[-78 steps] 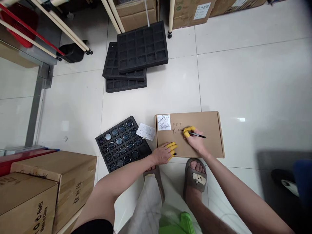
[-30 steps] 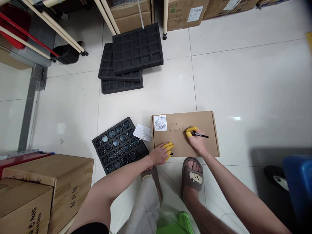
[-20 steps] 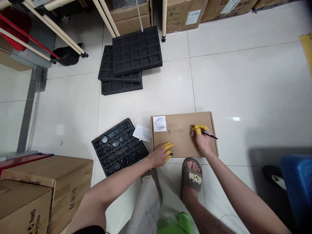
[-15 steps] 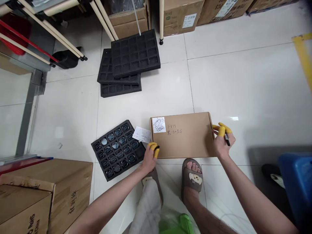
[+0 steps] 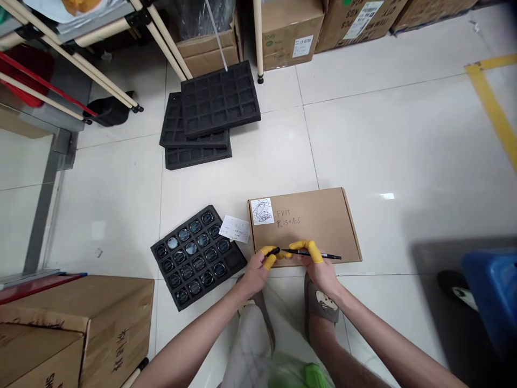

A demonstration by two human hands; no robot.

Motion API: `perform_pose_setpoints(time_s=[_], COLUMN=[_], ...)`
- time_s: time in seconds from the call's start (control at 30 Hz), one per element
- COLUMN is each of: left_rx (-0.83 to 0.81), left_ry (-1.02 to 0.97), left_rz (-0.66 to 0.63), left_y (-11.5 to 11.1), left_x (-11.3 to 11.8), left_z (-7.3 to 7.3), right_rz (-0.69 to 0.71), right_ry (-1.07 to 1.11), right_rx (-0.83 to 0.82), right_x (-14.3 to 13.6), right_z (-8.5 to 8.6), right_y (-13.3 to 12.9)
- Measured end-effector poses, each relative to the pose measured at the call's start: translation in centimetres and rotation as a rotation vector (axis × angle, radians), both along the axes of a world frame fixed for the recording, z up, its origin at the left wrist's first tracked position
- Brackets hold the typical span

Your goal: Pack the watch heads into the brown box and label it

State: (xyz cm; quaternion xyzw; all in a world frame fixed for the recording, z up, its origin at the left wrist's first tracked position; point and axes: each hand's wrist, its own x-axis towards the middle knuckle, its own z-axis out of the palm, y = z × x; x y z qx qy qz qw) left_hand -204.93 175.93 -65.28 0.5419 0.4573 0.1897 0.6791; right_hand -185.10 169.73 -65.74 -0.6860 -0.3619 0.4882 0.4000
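A flat brown cardboard box lies on the floor in front of my feet, with handwriting and a scribbled white label on its lid. Over its near edge, my left hand pinches a black pen cap. My right hand holds a black marker pen, its tip pointing left at the cap with a small gap between. Yellow covers sit on the fingertips of both hands. Left of the box, a black foam tray holds round dark pieces, and a handwritten paper slip overlaps its corner.
Several black foam trays are stacked askew farther off, by a shelf rack. Cardboard cartons stand at the back and at the lower left. A blue plastic object is at the right edge.
My right hand has come left from the box's right side with the marker, now lengthwise toward the cap. My left hand has shifted slightly right, still with the cap.
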Motion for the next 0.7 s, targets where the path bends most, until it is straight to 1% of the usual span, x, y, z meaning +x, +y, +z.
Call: perform_pose_setpoints(time_s=[0.07, 0.2, 0.3, 0.4, 0.5, 0.57, 0.6, 0.7], left_rx=[0.037, 0.047, 0.055, 0.101, 0.138, 0.108, 0.081, -0.007], left_ry=[0.004, 0.016, 0.014, 0.017, 0.046, 0.077, 0.095, 0.135], left_rz=[-0.031, -0.061, -0.101, -0.147, -0.268, -0.332, -0.324, -0.202], left_y=[-0.3, -0.7, -0.7, -0.5, -0.6, -0.9, -1.2, -2.1], left_x=[-0.3, -0.4, -0.3, -0.3, -0.5, -0.6, -0.7, -1.0], left_z=[-0.1, -0.2, 0.2, 0.8, 1.1, 0.9, 0.8, 0.2], right_rz=[-0.022, -0.046, -0.055, -0.035, 0.02, 0.055, 0.065, 0.052], right_ry=[0.068, 0.146, 0.185, 0.236, 0.272, 0.299, 0.316, 0.414], right_rx=[-0.008, -0.059, -0.086, -0.124, -0.156, -0.156, -0.151, -0.145], right_x=[0.0, -0.1, -0.1, 0.0, -0.2, -0.8, -1.2, -2.9], right_z=[0.0, -0.4, -0.8, -0.9, -0.5, 0.0, 0.2, 1.1], right_y=[-0.1, -0.6, -0.9, -0.9, -0.7, -0.6, -0.5, -0.3])
